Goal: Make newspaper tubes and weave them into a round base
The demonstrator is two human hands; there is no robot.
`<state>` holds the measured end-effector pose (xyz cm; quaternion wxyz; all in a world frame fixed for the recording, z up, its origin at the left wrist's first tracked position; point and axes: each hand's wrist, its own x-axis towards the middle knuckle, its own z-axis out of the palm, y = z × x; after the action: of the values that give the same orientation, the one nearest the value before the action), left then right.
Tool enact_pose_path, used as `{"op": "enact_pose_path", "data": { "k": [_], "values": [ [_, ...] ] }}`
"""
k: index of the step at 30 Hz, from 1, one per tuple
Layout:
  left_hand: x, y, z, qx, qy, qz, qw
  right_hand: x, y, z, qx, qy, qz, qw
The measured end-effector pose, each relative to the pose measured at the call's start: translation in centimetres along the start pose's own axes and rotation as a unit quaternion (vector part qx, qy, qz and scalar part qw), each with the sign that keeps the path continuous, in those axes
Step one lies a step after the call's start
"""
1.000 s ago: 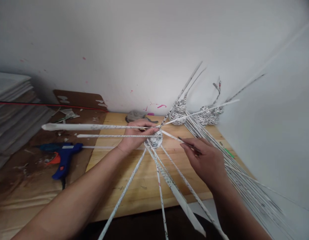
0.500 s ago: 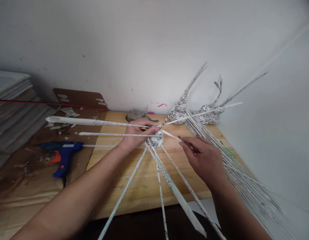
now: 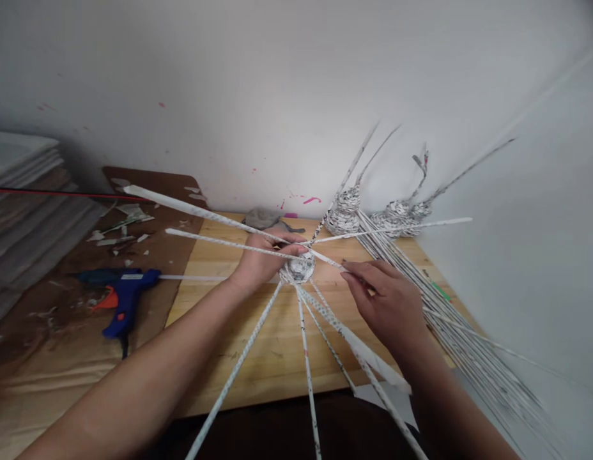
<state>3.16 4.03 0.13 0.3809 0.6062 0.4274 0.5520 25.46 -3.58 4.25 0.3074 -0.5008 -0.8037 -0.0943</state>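
Note:
A small woven paper piece point(image 3: 297, 267) sits at the middle of the view, with several long rolled paper strips spreading out from it in all directions. My left hand point(image 3: 268, 254) pinches its upper left edge, thumb over the rim beside the strips. Between the thumb and fingers of my right hand point(image 3: 385, 295) is one paper strip point(image 3: 328, 258), stretched to the right from the woven piece. A wide, flattened strip point(image 3: 373, 359) slants down toward the lower right, below my right hand.
Woven paper shapes point(image 3: 343, 217) stand against the wall, beside a bundle of paper sticks point(image 3: 459, 338) on the right. A blue glue gun point(image 3: 126, 300) lies on brown cardboard point(image 3: 52, 377) at left, near stacked grey sheets point(image 3: 28, 211). A grey cloth point(image 3: 262, 219) rests behind my left hand.
The left-pointing strips have tilted, their far ends shifting right. The strip toward the right has dropped at its tip. The lower strips have swung and spread, while both hands stay nearly in place.

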Motion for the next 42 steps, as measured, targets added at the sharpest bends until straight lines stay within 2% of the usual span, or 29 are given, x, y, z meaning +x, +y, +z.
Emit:
{"op": "enact_pose_path", "data": {
  "k": [9,13,16,20,25,29,32,37,42],
  "values": [
    [0.0,-0.4,0.0,0.033,-0.009,0.024,0.999,0.5,-0.1,-0.1,0.0,-0.009,0.008,1.0],
    [0.3,-0.4,-0.3,0.037,-0.022,0.0,0.999,0.7,0.0,0.2,0.004,-0.027,0.004,1.0],
    [0.2,0.0,-0.5,0.038,-0.055,-0.016,0.998,0.7,0.2,0.1,0.009,-0.032,0.007,0.999],
    [-0.4,1.3,-0.6,0.058,-0.073,-0.002,0.996,0.6,0.0,-0.3,0.019,-0.041,0.012,0.999],
    [-1.7,2.7,-1.3,0.11,-0.055,0.005,0.992,0.5,-0.6,0.5,0.053,-0.043,-0.002,0.998],
    [-3.0,3.0,-2.1,0.083,-0.019,-0.052,0.995,0.3,-1.4,1.1,0.108,-0.053,-0.002,0.993],
    [-4.0,3.1,-2.6,0.053,0.0,-0.058,0.997,0.2,-2.0,1.0,0.125,-0.06,0.003,0.99],
    [-4.7,3.4,-3.1,0.048,0.0,-0.057,0.997,0.2,-2.9,1.1,0.12,-0.063,-0.01,0.991],
    [-4.9,3.3,-3.3,0.029,0.002,-0.087,0.996,0.1,-3.1,1.3,0.129,-0.062,-0.005,0.99]
  ]
}}
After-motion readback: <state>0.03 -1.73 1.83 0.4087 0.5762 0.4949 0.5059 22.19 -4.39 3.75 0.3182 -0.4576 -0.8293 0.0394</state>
